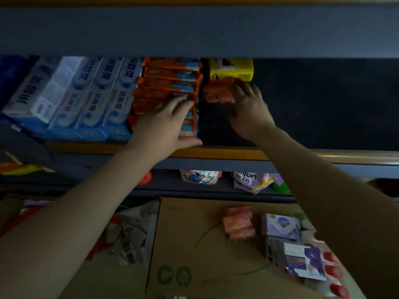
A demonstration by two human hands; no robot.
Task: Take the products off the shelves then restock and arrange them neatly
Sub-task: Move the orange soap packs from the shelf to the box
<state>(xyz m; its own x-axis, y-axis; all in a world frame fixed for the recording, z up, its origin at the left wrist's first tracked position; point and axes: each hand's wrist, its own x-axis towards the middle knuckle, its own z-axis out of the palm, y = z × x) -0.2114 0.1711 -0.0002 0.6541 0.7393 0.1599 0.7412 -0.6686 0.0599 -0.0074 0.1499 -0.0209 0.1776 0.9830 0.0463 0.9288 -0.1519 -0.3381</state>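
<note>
A stack of orange and blue packs fills the middle of the dark shelf. My left hand rests flat against the front of that stack, fingers straight. Just to the right, my right hand grips an orange soap bar pack standing on the shelf, in front of a yellow box. White and blue toothpaste boxes lie side by side on the shelf's left part. The shelf to the right of my right hand is dark and bare.
Below, a cardboard box carries more orange soap packs, purple and white soap boxes and red-capped items. A lower shelf holds refill pouches. A crumpled plastic bag lies left of the cardboard.
</note>
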